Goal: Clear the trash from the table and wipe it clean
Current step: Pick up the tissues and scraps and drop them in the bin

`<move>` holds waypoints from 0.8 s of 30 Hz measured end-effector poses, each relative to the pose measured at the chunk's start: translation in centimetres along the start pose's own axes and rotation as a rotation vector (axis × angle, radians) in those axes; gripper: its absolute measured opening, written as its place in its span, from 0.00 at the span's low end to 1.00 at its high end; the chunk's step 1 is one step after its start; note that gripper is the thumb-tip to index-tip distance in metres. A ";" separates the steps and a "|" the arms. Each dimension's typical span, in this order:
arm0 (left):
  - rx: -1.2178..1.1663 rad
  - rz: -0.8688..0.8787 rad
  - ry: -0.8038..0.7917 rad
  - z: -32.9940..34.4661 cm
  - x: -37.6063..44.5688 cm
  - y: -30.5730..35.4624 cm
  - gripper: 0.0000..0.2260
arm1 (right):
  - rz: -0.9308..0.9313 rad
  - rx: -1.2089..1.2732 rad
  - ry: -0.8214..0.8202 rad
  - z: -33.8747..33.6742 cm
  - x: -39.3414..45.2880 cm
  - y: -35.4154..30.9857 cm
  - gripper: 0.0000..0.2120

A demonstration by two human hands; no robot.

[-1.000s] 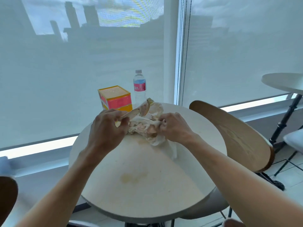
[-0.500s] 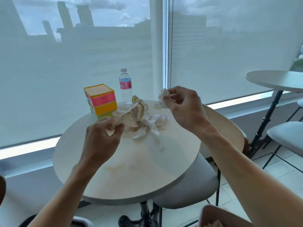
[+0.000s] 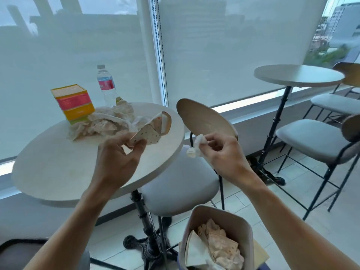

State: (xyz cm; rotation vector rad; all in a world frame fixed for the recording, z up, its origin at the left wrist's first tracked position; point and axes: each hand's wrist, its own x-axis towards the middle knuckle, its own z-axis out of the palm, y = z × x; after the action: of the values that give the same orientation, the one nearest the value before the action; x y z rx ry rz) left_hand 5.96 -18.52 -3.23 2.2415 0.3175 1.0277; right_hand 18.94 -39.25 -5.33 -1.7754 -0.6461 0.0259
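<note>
Both hands are pinched shut on trash. Nearest, the right hand holds a small crumpled white tissue between thumb and fingertips, out past the table edge and above the open waste bin on the floor, which already has paper wrappers in it. Next to it, the left hand grips a spotted cardboard sandwich wedge box by one corner, over the round table. Farther back, a heap of crumpled paper wrappers lies on the tabletop, touching a pink and yellow carton. A water bottle stands just behind the heap, by the window blind.
</note>
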 end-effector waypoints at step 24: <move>0.110 -0.212 -0.425 11.2 -14.7 1.5 0.06 | 0.346 -0.218 -0.224 -7.0 -8.0 9.3 0.08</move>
State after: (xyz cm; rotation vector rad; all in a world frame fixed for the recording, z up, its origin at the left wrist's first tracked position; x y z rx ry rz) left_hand 4.42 -31.46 -16.43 2.3918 0.4194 0.4179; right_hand 18.36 -50.46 -13.93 -2.0979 -0.5064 0.4099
